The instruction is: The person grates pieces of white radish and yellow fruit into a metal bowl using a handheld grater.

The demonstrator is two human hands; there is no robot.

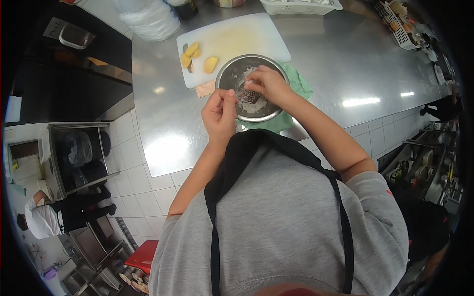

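Note:
A round metal bowl (223,79) holds white grated shreds (254,107) along its bottom and side. Inside it a small metal grater (250,94) lies at a slant. My left hand (220,116) is closed at the bowl's near left rim, its thumb and fingers pinching the end of the grater. Over the grater hovers my right hand (269,85), fingertips pinched together; whatever sits between them is too small or hidden to name. Beside the bowl, a white cutting board (266,37) carries several yellow peeled pieces (211,64), potato-like in look.
A green cloth (297,81) lies under the bowl on the steel table (340,54). At the back stand a white basket (301,7) and a stack of plastic-wrapped containers (148,19). A person in white (44,217) is off to the left; another in dark clothes (424,229) is at right.

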